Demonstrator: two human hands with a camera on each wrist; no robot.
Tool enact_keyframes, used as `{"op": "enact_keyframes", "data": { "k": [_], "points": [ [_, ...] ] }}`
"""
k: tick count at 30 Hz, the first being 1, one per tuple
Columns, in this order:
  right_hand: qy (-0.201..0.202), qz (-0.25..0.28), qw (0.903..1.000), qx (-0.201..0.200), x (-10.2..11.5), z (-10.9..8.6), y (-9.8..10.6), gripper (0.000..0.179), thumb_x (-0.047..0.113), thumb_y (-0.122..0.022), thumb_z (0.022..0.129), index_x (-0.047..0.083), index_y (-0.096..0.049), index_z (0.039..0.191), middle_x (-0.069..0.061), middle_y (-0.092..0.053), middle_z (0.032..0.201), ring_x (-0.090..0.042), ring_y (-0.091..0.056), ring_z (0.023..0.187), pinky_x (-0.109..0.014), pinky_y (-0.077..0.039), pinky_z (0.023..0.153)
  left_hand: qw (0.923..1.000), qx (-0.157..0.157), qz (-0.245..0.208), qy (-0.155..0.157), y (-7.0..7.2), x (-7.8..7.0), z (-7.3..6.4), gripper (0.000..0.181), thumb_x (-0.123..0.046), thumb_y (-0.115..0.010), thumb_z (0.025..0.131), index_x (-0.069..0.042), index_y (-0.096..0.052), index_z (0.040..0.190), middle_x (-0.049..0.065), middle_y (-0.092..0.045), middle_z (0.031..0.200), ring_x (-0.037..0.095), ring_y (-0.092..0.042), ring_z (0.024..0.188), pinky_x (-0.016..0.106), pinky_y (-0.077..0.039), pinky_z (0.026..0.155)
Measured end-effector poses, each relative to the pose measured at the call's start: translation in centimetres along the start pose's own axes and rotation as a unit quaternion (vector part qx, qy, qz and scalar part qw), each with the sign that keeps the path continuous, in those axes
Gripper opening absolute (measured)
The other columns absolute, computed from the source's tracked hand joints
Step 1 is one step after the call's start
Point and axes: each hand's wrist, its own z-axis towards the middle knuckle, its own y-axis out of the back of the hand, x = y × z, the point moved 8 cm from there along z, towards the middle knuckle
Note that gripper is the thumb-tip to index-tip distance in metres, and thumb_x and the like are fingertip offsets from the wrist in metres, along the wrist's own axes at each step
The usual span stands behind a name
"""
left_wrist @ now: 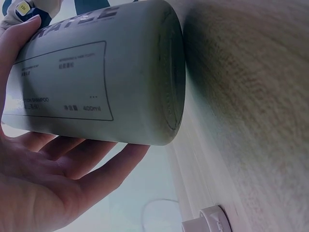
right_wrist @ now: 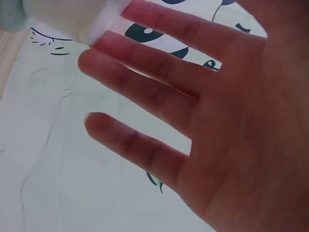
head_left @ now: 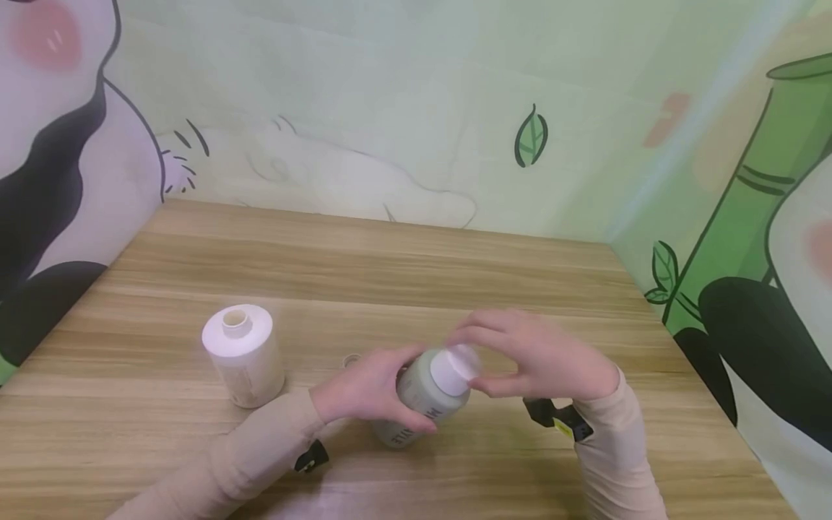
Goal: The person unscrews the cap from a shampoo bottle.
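A grey-green shampoo bottle [head_left: 425,386] leans to the right above the wooden table, its base low. My left hand [head_left: 370,386] grips its body, thumb across the front and fingers underneath in the left wrist view. A printed label reading "shampoo" and "400ml" shows on the bottle [left_wrist: 72,82] there. On its neck sits a white cap [head_left: 451,370], slightly blurred. My right hand [head_left: 546,354] pinches this cap between thumb and fingers. The right wrist view shows fingertips against the cap [right_wrist: 72,19], with the other fingers spread; the thumb's contact is hidden there.
A white bottle [head_left: 250,361] with a bare, uncapped neck stands upright to the left. Partly behind my left hand lies a small pale round piece [head_left: 351,359]. Beyond the wooden table [head_left: 390,267] rises a wall [head_left: 403,94] with panda and bamboo drawings.
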Motion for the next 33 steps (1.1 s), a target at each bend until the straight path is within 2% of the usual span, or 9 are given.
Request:
{"op": "enact_keyframes", "data": {
  "k": [6, 10, 16, 22, 28, 33],
  "points": [
    [-0.037, -0.009, 0.9992, 0.013, -0.48, -0.03, -0.07, 0.050, 0.045, -0.067, 0.088, 0.013, -0.058, 0.126, 0.005, -0.065, 0.119, -0.013, -0.061, 0.109, -0.034, -0.053, 0.094, 1.0000, 0.003, 0.005, -0.008, 0.06, -0.18, -0.03, 0.067, -0.039, -0.088, 0.064, -0.014, -0.054, 0.117, -0.001, -0.068, 0.106, 0.013, -0.065, 0.093, 0.024, -0.052, 0.080],
    [-0.054, -0.016, 0.9982, 0.018, -0.69, -0.02, -0.13, 0.045, 0.045, -0.067, 0.088, 0.014, -0.060, 0.120, 0.004, -0.066, 0.117, -0.013, -0.061, 0.108, -0.036, -0.052, 0.093, 0.9999, 0.007, 0.010, -0.005, -0.01, -0.10, -0.01, 0.069, -0.040, -0.087, 0.064, -0.014, -0.054, 0.118, -0.001, -0.069, 0.105, 0.012, -0.065, 0.092, 0.024, -0.052, 0.079],
    [-0.045, -0.010, 0.9989, 0.013, -0.58, -0.09, -0.14, 0.035, 0.039, -0.069, 0.087, 0.019, -0.061, 0.114, 0.009, -0.065, 0.111, -0.008, -0.060, 0.102, -0.034, -0.051, 0.090, 0.9999, 0.008, 0.006, -0.005, -0.05, -0.07, -0.02, 0.068, -0.040, -0.087, 0.064, -0.014, -0.054, 0.117, -0.001, -0.068, 0.105, 0.012, -0.064, 0.091, 0.024, -0.052, 0.079],
    [-0.019, -0.006, 0.9998, 0.005, -0.21, -0.24, -0.03, 0.042, 0.038, -0.069, 0.088, 0.016, -0.059, 0.123, 0.008, -0.064, 0.114, -0.010, -0.060, 0.103, -0.033, -0.053, 0.089, 1.0000, 0.006, 0.005, -0.005, -0.01, -0.06, -0.08, 0.068, -0.040, -0.088, 0.063, -0.014, -0.055, 0.118, -0.001, -0.069, 0.105, 0.012, -0.065, 0.092, 0.024, -0.052, 0.080],
    [-0.039, -0.007, 0.9992, 0.009, -0.48, -0.21, 0.06, 0.044, 0.044, -0.066, 0.089, 0.015, -0.060, 0.121, 0.007, -0.065, 0.116, -0.011, -0.061, 0.107, -0.035, -0.052, 0.093, 0.9999, 0.007, 0.008, -0.003, -0.04, -0.03, -0.04, 0.068, -0.041, -0.088, 0.063, -0.015, -0.055, 0.116, -0.002, -0.068, 0.104, 0.012, -0.064, 0.091, 0.024, -0.052, 0.078],
    [-0.046, -0.013, 0.9988, 0.012, -0.54, -0.15, 0.06, 0.038, 0.044, -0.066, 0.089, 0.017, -0.060, 0.116, 0.008, -0.066, 0.113, -0.010, -0.061, 0.103, -0.034, -0.053, 0.090, 0.9999, 0.007, 0.007, -0.007, -0.03, -0.03, 0.02, 0.068, -0.041, -0.087, 0.063, -0.015, -0.054, 0.116, -0.002, -0.068, 0.103, 0.011, -0.064, 0.090, 0.023, -0.052, 0.077]
  ]
}}
